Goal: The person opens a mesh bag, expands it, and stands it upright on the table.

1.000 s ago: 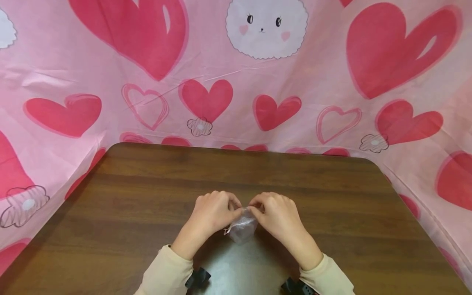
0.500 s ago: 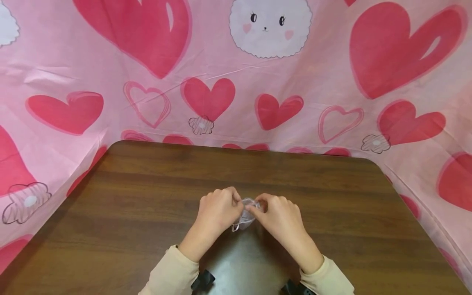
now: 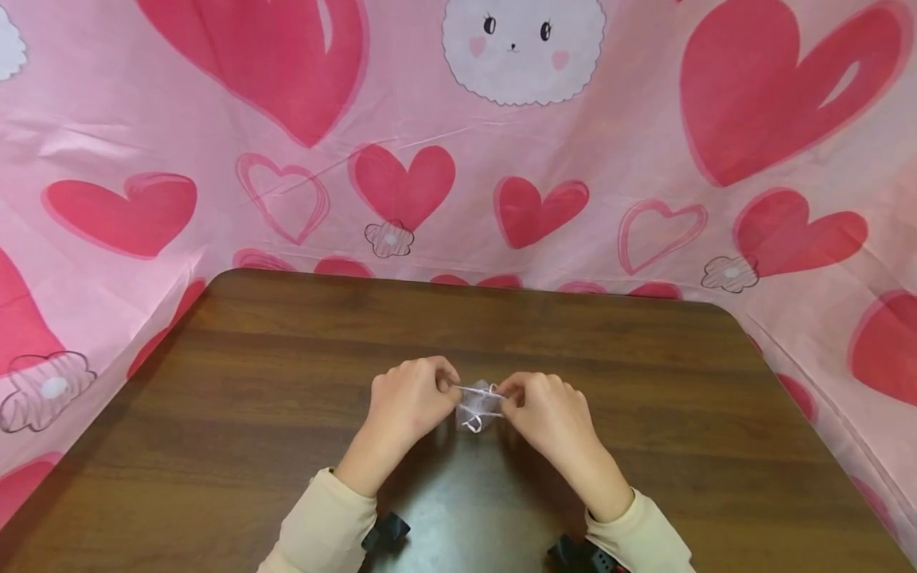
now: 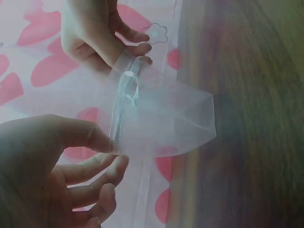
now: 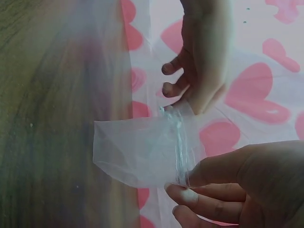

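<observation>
Between the two hands hangs a small sheer white drawstring pouch point(image 3: 478, 407), its mouth stretched sideways and its body hanging down. The left hand point(image 3: 410, 404) pinches one side of the mouth between thumb and forefinger. On the opposite side, the right hand point(image 3: 550, 412) pinches the other top corner. White ribbon cords point(image 3: 473, 424) run along the gathered top, with small loops showing. In the left wrist view the pouch's see-through body point(image 4: 185, 116) looks flat, and no object shows inside it. The right wrist view shows the same thin fabric point(image 5: 130, 149).
A brown wood-grain table point(image 3: 286, 350) lies beneath the hands, with rounded far corners. Behind and beside it hangs a pink cloth point(image 3: 609, 143) printed with red hearts. Black wrist devices point(image 3: 387, 533) sit at the beige sleeves point(image 3: 322, 521).
The hands have drawn slightly apart, pulling the pouch's mouth wide. One second ago the hands were closer together over the bunched pouch; now the cords stretch between them.
</observation>
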The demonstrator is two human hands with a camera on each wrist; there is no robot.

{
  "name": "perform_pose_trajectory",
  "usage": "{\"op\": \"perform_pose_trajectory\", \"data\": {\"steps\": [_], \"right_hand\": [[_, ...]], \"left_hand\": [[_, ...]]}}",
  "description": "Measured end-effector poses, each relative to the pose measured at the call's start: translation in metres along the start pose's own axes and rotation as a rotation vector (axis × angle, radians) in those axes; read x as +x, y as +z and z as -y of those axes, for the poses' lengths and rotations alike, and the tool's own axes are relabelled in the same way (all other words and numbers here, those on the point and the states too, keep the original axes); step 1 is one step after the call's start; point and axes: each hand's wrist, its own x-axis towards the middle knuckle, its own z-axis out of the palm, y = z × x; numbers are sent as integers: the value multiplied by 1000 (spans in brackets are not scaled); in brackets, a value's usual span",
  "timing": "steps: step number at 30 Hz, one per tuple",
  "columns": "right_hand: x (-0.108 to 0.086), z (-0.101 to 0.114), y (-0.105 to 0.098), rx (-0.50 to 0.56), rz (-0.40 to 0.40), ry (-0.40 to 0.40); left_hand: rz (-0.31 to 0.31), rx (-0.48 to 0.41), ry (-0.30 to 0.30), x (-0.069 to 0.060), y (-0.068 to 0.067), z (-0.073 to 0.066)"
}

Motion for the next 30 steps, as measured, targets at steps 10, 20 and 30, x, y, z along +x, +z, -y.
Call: {"op": "perform_pose_trajectory", "data": {"steps": [10, 20, 30], "right_hand": [[0, -3, -14, 5, 61, 39], [2, -10, -13, 35, 49, 22], [4, -11, -8, 63, 15, 18]], "left_hand": [[65, -49, 10, 3, 6, -5], [39, -106, 16, 1, 14, -11], [20, -98, 48, 1, 16, -11]]}}
